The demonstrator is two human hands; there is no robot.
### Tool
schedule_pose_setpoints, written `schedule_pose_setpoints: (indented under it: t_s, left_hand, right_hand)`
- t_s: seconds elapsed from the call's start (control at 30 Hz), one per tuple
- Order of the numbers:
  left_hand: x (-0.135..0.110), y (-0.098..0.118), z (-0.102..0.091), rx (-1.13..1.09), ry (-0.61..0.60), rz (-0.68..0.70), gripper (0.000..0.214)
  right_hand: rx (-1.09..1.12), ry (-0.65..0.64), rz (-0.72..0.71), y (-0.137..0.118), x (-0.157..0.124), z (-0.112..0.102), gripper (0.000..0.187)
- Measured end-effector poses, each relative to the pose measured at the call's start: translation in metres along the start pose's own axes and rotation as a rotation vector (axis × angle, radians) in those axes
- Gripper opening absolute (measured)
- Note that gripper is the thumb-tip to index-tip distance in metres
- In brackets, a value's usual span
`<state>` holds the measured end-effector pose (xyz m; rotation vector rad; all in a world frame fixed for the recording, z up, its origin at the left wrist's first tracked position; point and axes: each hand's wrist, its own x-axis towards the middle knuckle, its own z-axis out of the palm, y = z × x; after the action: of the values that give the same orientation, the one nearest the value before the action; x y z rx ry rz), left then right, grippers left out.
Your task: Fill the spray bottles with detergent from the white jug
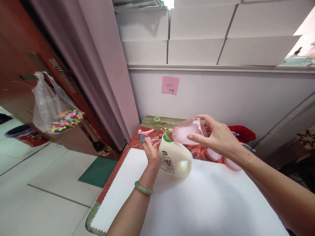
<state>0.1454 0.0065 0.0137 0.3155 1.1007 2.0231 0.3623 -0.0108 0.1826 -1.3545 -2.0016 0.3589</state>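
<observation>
At the nine o'clock edge of your view, a clear plastic bag half full of small multicoloured beads hangs against a red-brown wooden door. A mauve curtain hangs just to the door's right. A dark green floor mat lies on the pale tiles below, at about eight o'clock.

The table in front of you is covered by a white sheet with a zigzag edge, which fills the view from six to four o'clock.

Your left hand, with a pale green bangle on its wrist, is closed around a pink trigger spray head. Its thin tube points toward three o'clock. The hand is beside the left shoulder of a cream plastic jug with a moulded handle, and I cannot tell whether it touches it. The jug stands upright near the centre of the view, on the far edge of the sheet, and has a green collar at its mouth.

A small green cap sits at the far edge of the table, at twelve o'clock from the jug. On the wall above it is a pink sticky note with handwriting.

Your right hand grips a translucent pink plastic bottle. The bottle is tipped on its side, with its mouth at the jug's green collar, at one o'clock from the jug.

Behind your right wrist lie more pale pink containers. A red cloth lies at three o'clock.
</observation>
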Motion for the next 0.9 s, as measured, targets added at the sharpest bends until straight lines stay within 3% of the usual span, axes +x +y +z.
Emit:
schedule_pose_setpoints:
  t_s: [0.37, 0.53, 0.9]
  left_hand:
    - [-0.002, 0.004, 0.003, 0.009, 0.054, -0.012, 0.040]
    - [-0.004, 0.004, 0.005, 0.007, 0.058, -0.015, 0.037]
    - [-0.010, 0.013, 0.000, 0.024, 0.017, 0.004, 0.038]
  right_hand:
    - [-0.287, -0.100, -0.176, -0.051, 0.021, -0.008, 0.081]
    - [-0.336, -0.153, -0.139, -0.057, 0.026, -0.010, 0.078]
    - [-0.427, -0.243, -0.208, -0.073, 0.043, -0.017, 0.073]
